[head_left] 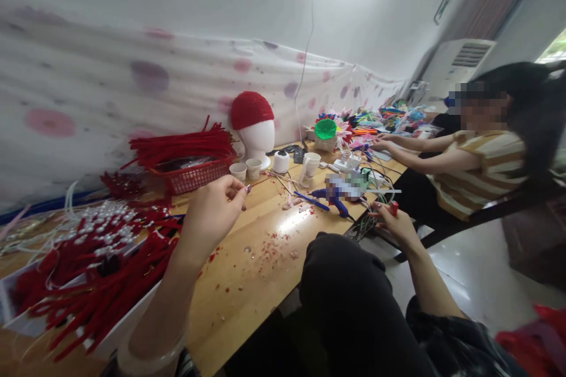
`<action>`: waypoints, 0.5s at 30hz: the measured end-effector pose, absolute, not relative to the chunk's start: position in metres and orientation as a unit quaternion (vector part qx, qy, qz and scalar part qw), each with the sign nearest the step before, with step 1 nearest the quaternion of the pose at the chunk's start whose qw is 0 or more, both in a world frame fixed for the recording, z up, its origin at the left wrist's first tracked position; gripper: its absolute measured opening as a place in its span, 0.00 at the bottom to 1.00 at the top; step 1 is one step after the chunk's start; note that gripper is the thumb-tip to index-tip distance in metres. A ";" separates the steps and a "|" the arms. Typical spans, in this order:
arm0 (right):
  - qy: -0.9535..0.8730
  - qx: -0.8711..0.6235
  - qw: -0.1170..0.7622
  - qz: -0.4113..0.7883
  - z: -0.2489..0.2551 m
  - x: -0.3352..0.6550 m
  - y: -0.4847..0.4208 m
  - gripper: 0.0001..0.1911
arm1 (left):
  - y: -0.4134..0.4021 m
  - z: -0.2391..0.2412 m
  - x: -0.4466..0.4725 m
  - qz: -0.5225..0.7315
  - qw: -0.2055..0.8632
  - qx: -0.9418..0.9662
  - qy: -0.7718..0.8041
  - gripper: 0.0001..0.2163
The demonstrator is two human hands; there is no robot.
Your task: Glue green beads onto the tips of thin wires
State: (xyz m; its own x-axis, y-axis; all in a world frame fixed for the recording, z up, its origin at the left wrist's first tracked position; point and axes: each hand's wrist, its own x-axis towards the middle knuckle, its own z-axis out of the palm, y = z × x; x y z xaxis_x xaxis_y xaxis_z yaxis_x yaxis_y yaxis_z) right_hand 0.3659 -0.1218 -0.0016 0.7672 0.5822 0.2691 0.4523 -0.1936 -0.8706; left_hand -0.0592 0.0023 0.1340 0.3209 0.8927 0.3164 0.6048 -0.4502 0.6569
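Observation:
My left hand [214, 209] is raised over the table's left side with thumb and fingers pinched together. Whatever is between the fingertips, if anything, is too small to make out. My right hand [397, 224] is off the table's front edge, beside my dark-clothed knee, its fingers closed round a small red object [394, 208] of unclear kind. Just left of that hand, a blue glue gun [338, 205] lies at the table edge. A pale stick [387, 191] is above the hand. Red scraps [276, 244] litter the wooden tabletop [252, 294] between my hands.
Behind my left hand stand a red basket [194, 178] of red pipe cleaners, paper cups [253, 168] and a white foam head [257, 140] in a red cap. Red stems and pearl sprays [106, 221] fill the left. A co-worker [480, 159] sits at right, near cables [367, 227].

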 end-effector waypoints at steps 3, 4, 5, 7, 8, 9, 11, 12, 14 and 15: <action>-0.317 -0.765 0.556 0.073 -0.007 0.361 -0.130 0.19 | 0.005 0.131 -0.060 0.327 0.222 0.780 0.485 0.08; -0.304 -0.763 0.566 0.069 -0.009 0.360 -0.131 0.21 | 0.006 0.130 -0.061 0.323 0.222 0.779 0.489 0.08; -0.290 -0.761 0.577 0.063 -0.012 0.360 -0.131 0.23 | 0.008 0.128 -0.061 0.320 0.221 0.777 0.494 0.08; -0.267 -0.752 0.601 0.048 -0.016 0.361 -0.130 0.27 | 0.013 0.125 -0.062 0.319 0.223 0.772 0.502 0.08; -0.260 -0.746 0.611 0.044 -0.018 0.362 -0.129 0.28 | 0.014 0.124 -0.062 0.320 0.224 0.769 0.506 0.08; -0.256 -0.741 0.620 0.040 -0.020 0.364 -0.127 0.28 | 0.016 0.123 -0.062 0.321 0.223 0.765 0.512 0.08; -0.255 -0.734 0.629 0.034 -0.020 0.369 -0.124 0.27 | 0.019 0.121 -0.061 0.319 0.215 0.760 0.524 0.09; -0.256 -0.732 0.631 0.029 -0.020 0.373 -0.122 0.25 | 0.019 0.120 -0.060 0.315 0.208 0.758 0.532 0.09; -0.260 -0.730 0.631 0.017 -0.018 0.383 -0.118 0.23 | 0.021 0.116 -0.057 0.308 0.202 0.755 0.543 0.09; -0.264 -0.729 0.632 0.011 -0.017 0.388 -0.116 0.21 | 0.021 0.114 -0.054 0.305 0.202 0.754 0.545 0.09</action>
State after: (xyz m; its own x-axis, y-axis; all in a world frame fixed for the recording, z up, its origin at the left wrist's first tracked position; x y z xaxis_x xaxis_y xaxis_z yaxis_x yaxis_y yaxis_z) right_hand 0.3881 -0.1161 -0.0166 0.8602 0.3987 0.3179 0.3713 -0.0624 -0.9264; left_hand -0.0544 0.0213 0.1135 0.2187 0.9458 0.2399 0.6988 -0.3235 0.6381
